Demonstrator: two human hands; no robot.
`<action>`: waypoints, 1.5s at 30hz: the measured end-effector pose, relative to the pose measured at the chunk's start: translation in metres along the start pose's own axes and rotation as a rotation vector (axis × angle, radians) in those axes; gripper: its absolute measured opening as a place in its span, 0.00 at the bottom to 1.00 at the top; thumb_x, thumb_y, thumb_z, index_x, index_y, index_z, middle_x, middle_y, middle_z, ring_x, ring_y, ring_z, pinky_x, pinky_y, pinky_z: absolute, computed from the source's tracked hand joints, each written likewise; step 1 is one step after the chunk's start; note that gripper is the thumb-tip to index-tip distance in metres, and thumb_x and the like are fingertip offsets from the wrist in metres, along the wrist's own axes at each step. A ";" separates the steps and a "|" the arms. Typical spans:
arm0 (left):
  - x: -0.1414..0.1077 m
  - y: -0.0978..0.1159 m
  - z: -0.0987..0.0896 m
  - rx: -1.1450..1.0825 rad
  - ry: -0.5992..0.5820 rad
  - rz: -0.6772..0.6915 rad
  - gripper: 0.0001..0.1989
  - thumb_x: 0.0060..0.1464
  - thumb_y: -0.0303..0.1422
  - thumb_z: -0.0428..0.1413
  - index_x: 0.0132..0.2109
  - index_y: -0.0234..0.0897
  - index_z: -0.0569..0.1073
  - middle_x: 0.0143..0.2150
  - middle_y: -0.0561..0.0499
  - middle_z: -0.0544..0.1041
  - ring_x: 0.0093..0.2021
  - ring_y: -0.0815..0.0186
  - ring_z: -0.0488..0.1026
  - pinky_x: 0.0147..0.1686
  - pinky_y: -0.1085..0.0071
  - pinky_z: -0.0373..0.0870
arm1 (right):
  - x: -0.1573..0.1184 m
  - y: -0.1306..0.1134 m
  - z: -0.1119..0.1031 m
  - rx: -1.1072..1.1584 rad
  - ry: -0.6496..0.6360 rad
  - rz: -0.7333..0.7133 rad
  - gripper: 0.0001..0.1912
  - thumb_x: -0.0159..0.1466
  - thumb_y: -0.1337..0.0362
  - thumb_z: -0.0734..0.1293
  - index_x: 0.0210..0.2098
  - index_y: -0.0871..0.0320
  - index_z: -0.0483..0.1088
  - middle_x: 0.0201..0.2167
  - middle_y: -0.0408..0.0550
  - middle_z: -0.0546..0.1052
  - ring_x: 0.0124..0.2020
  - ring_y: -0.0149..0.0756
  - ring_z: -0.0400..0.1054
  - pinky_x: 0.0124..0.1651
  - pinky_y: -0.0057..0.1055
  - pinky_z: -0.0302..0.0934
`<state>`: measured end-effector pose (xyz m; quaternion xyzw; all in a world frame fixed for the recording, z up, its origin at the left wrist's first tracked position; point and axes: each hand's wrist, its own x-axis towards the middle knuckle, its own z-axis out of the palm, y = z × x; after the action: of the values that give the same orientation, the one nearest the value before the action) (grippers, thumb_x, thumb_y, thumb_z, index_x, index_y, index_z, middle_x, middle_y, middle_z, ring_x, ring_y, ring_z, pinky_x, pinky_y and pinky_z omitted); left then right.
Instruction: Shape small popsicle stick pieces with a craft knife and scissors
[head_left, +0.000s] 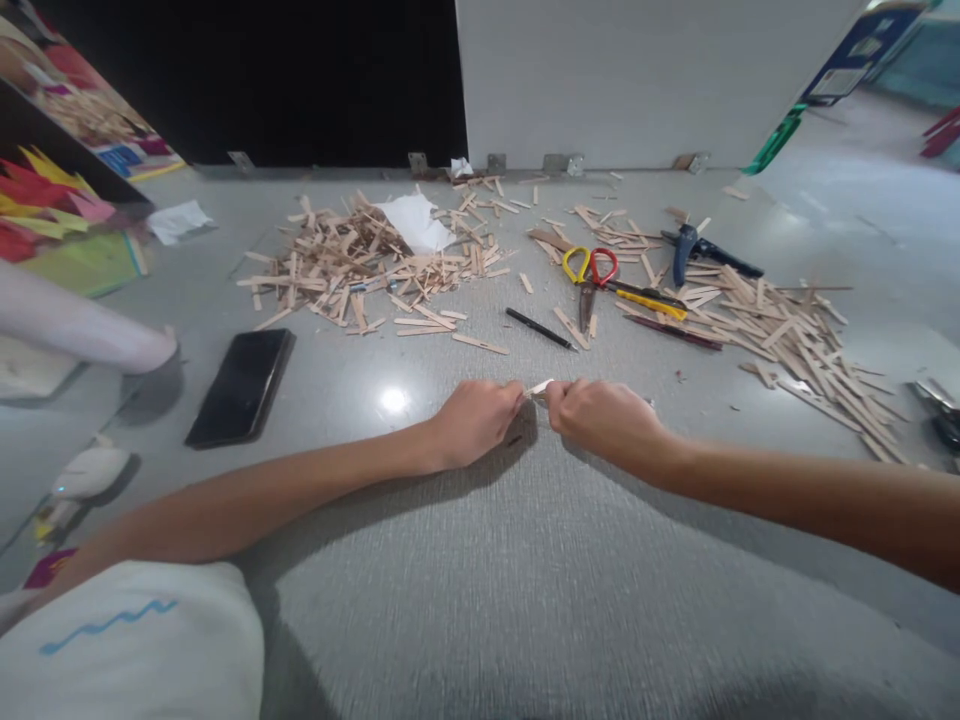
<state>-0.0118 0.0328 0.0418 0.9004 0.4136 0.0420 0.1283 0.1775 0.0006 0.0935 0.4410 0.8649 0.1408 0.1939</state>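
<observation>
Near the middle of the grey tabletop [465, 600], my left hand [480, 420] and my right hand [600, 418] are almost touching. Both are closed around a short, pale wooden stick [538, 388], one at each end. Only the stick's middle shows between my fingers. Just beyond my hands lies a black pen [540, 328]. Scissors with one yellow and one red handle [589, 285] rest farther back, beside a yellow and black cutter [649, 300].
Heaps of wooden sticks lie at the back left [337, 260] and right [802, 340]. A dark blue tool [686, 250] is by the right heap. A black phone [240, 388] lies left, near another person's arm [82, 318]. A black and white panel [600, 80] stands behind.
</observation>
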 end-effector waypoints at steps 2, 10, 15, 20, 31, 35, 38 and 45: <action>0.001 0.000 0.000 -0.011 0.004 -0.010 0.18 0.73 0.31 0.44 0.40 0.34 0.76 0.30 0.45 0.79 0.28 0.59 0.74 0.29 0.68 0.61 | 0.001 -0.003 -0.001 0.008 -0.024 0.012 0.18 0.65 0.83 0.56 0.38 0.66 0.76 0.25 0.57 0.78 0.19 0.37 0.67 0.20 0.29 0.43; 0.000 0.000 -0.001 -0.090 0.052 -0.047 0.17 0.75 0.33 0.45 0.38 0.36 0.74 0.28 0.49 0.76 0.26 0.62 0.73 0.29 0.69 0.61 | 0.003 -0.005 0.000 0.007 -0.040 0.038 0.20 0.67 0.85 0.54 0.41 0.66 0.75 0.26 0.55 0.78 0.20 0.35 0.67 0.19 0.30 0.40; -0.004 0.001 0.004 -0.164 0.126 -0.084 0.16 0.76 0.34 0.42 0.44 0.36 0.73 0.26 0.53 0.73 0.24 0.64 0.71 0.27 0.70 0.59 | -0.010 0.001 0.006 0.178 0.051 0.138 0.13 0.73 0.77 0.58 0.45 0.62 0.73 0.34 0.54 0.79 0.27 0.36 0.70 0.24 0.31 0.41; -0.007 0.001 0.009 -0.262 0.194 -0.079 0.19 0.77 0.36 0.39 0.43 0.37 0.72 0.26 0.55 0.72 0.23 0.66 0.67 0.27 0.71 0.59 | -0.026 0.028 0.004 0.619 0.026 0.134 0.17 0.79 0.64 0.57 0.35 0.57 0.70 0.29 0.48 0.78 0.27 0.36 0.69 0.29 0.32 0.46; -0.008 0.001 0.005 -0.544 0.360 -0.072 0.27 0.79 0.47 0.36 0.42 0.37 0.72 0.21 0.59 0.65 0.19 0.71 0.63 0.24 0.75 0.61 | -0.051 0.055 -0.008 0.806 0.122 0.097 0.17 0.77 0.56 0.59 0.36 0.54 0.73 0.27 0.45 0.78 0.26 0.37 0.71 0.31 0.31 0.57; -0.011 0.007 0.005 -0.687 0.338 -0.045 0.25 0.78 0.48 0.37 0.45 0.37 0.72 0.22 0.59 0.67 0.19 0.71 0.63 0.24 0.76 0.62 | -0.058 0.049 -0.016 0.839 0.275 0.101 0.19 0.78 0.58 0.56 0.40 0.55 0.77 0.29 0.48 0.81 0.25 0.37 0.72 0.30 0.31 0.60; -0.013 0.011 0.006 -0.700 0.212 -0.028 0.24 0.78 0.44 0.36 0.47 0.36 0.73 0.24 0.57 0.71 0.21 0.71 0.67 0.26 0.76 0.65 | -0.061 0.041 -0.017 0.803 0.409 0.111 0.20 0.77 0.61 0.56 0.45 0.56 0.80 0.30 0.49 0.82 0.25 0.37 0.72 0.31 0.31 0.63; -0.012 0.009 0.009 -0.690 0.197 -0.011 0.23 0.77 0.44 0.36 0.39 0.39 0.67 0.21 0.58 0.68 0.20 0.71 0.66 0.25 0.75 0.66 | -0.050 0.036 -0.012 1.013 0.177 0.053 0.25 0.74 0.63 0.58 0.63 0.55 0.77 0.35 0.47 0.86 0.29 0.37 0.77 0.34 0.29 0.70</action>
<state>-0.0115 0.0158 0.0355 0.7935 0.3903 0.2650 0.3844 0.2245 -0.0204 0.1296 0.4879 0.8262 -0.2543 -0.1216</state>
